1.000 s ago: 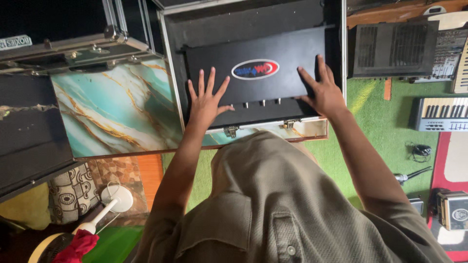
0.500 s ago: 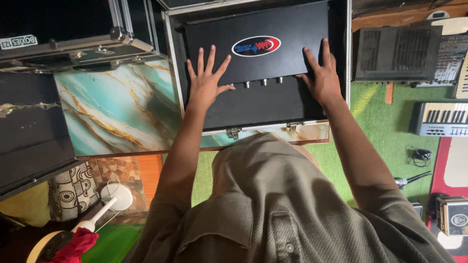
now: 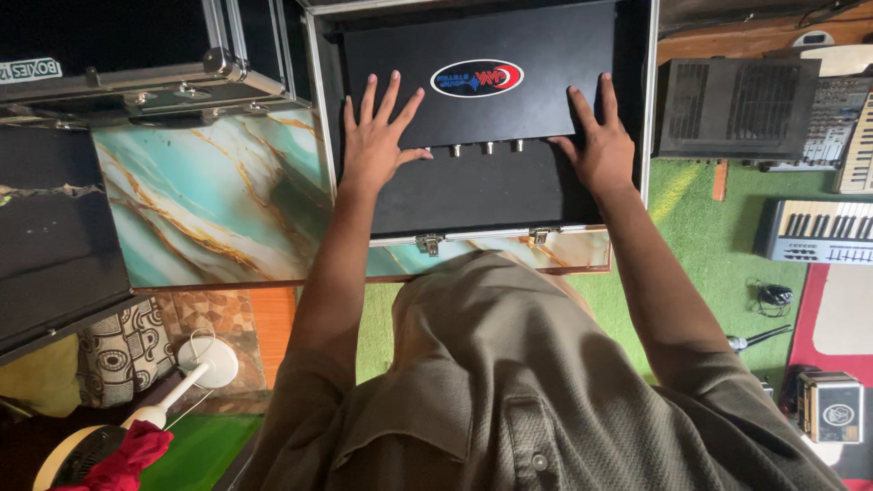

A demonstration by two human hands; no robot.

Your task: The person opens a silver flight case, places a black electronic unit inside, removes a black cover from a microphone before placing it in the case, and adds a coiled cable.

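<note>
Both hands are lying flat, fingers spread wide and gripping nothing, on the black equipment unit (image 3: 482, 91) that is sitting inside the open metal-edged case (image 3: 647, 136) at 12 o'clock. The left hand (image 3: 375, 136) is pressing its 10 o'clock side, the right hand (image 3: 600, 145) its 2 o'clock side, just beside a row of 4 small knobs (image 3: 486, 146). The case is resting on a marbled teal tabletop (image 3: 209, 200). A keyboard (image 3: 818, 232) is lying on green carpet at 3 o'clock.
</note>
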